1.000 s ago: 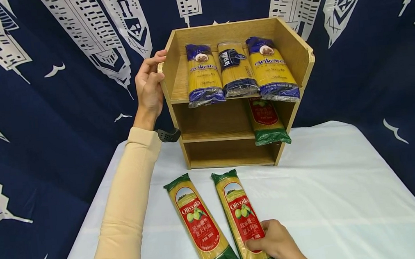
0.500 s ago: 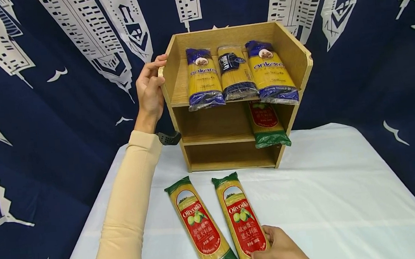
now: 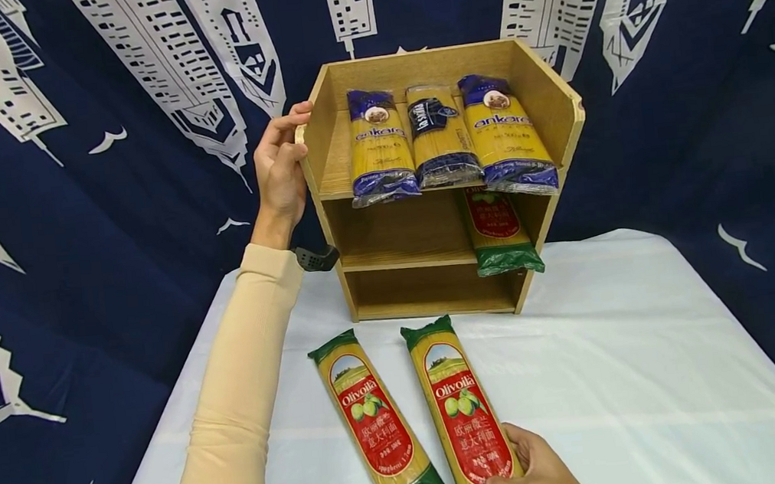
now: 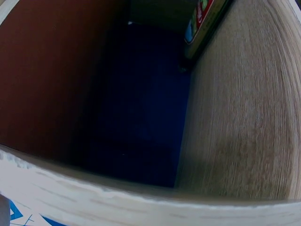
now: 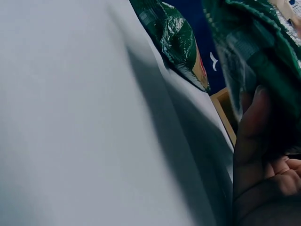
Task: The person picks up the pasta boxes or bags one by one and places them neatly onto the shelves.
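Olivoila spaghetti packet [image 3: 468, 412] lies on the white tablecloth [image 3: 635, 382], its near end gripped by the right hand [image 3: 535, 475], fingers curled round its right edge and thumb on top. A second Olivoila packet [image 3: 373, 420] lies just left of that hand's packet. Far ahead, the left hand [image 3: 280, 167] grips the left wall of the wooden shelf [image 3: 548, 105], fingers curled over its front edge.
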